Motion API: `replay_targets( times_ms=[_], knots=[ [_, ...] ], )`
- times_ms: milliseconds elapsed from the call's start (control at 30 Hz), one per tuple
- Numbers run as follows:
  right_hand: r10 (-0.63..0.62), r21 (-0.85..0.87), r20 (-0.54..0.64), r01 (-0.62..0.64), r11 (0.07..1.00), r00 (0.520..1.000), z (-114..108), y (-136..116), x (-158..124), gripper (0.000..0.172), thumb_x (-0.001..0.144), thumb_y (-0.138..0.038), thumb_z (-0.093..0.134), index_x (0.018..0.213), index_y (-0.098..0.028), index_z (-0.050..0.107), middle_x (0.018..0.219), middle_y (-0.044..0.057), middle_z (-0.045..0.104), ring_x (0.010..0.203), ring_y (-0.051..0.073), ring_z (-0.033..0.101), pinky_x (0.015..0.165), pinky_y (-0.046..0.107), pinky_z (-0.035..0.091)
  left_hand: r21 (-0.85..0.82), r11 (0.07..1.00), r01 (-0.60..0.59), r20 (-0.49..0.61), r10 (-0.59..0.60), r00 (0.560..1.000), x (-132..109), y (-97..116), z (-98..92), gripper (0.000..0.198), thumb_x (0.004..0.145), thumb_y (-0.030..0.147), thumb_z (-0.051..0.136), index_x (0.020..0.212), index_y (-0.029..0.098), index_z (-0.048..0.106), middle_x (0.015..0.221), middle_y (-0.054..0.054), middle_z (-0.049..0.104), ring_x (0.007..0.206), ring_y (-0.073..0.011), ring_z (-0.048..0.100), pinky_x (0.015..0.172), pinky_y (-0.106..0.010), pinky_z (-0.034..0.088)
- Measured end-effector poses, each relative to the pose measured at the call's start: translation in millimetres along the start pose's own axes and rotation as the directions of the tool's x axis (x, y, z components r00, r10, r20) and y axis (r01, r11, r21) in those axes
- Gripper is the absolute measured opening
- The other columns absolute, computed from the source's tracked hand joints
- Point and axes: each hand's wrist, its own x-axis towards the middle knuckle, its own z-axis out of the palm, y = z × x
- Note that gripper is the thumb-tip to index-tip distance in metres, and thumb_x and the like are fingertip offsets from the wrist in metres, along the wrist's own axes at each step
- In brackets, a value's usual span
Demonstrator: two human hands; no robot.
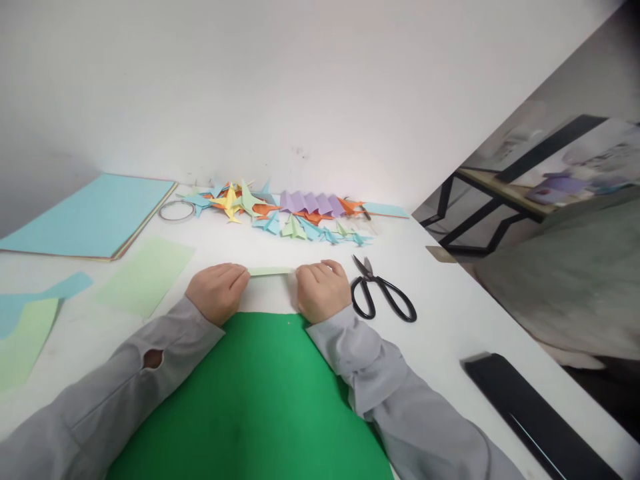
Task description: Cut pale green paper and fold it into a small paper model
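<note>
A narrow folded strip of pale green paper (271,271) lies on the white table (450,313) between my two hands. My left hand (217,291) is curled with its fingertips pressed on the strip's left end. My right hand (323,289) is curled the same way on the strip's right end. Both wrists rest at the far edge of a large green sheet (250,400) that lies in front of me. Grey sleeves cover both arms.
Black scissors (383,293) lie just right of my right hand. A pile of folded coloured paper shapes (280,213) and a tape roll (177,211) sit near the wall. A stack of paper with a blue top sheet (90,217) and loose green sheets (145,275) lie left. A black object (530,413) lies at right.
</note>
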Motion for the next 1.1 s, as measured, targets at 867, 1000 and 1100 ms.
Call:
replay_targets(
  times_ms=[867,1000,1100],
  knots=[
    [-0.196,0.201,-0.168,0.229,0.953,0.966,-5,-28,6,0.018,0.082,-0.009,0.044,0.08,-0.015,0.061,0.075,0.002,0.07,0.071,0.014,0.059,0.081,0.033,0.037,-0.102,0.989,-0.107,-0.034,0.104,0.994,10,28,-1.0,0.017,0.079,0.007,0.047,0.084,0.009,0.064,0.087,-0.01,0.07,0.083,-0.0213,0.065,0.075,-0.034,0.053],
    [-0.18,0.197,-0.175,0.214,0.957,0.968,-6,-27,6,0.018,0.08,-0.008,0.045,0.083,-0.016,0.06,0.078,0.001,0.07,0.071,0.014,0.058,0.08,0.034,0.036,-0.095,0.99,-0.103,-0.027,0.101,0.995,8,22,-0.8,0.021,0.081,0.008,0.044,0.083,0.011,0.064,0.088,-0.009,0.071,0.085,-0.0207,0.065,0.076,-0.034,0.052],
    [-0.157,0.197,-0.157,0.187,0.963,0.975,-7,-26,6,0.018,0.078,-0.008,0.046,0.084,-0.016,0.061,0.079,0.001,0.07,0.072,0.015,0.059,0.08,0.035,0.036,-0.095,0.993,-0.073,-0.028,0.071,0.997,6,17,-0.9,0.022,0.08,0.009,0.044,0.086,0.014,0.065,0.092,-0.008,0.07,0.088,-0.0206,0.065,0.079,-0.035,0.051]
  ],
)
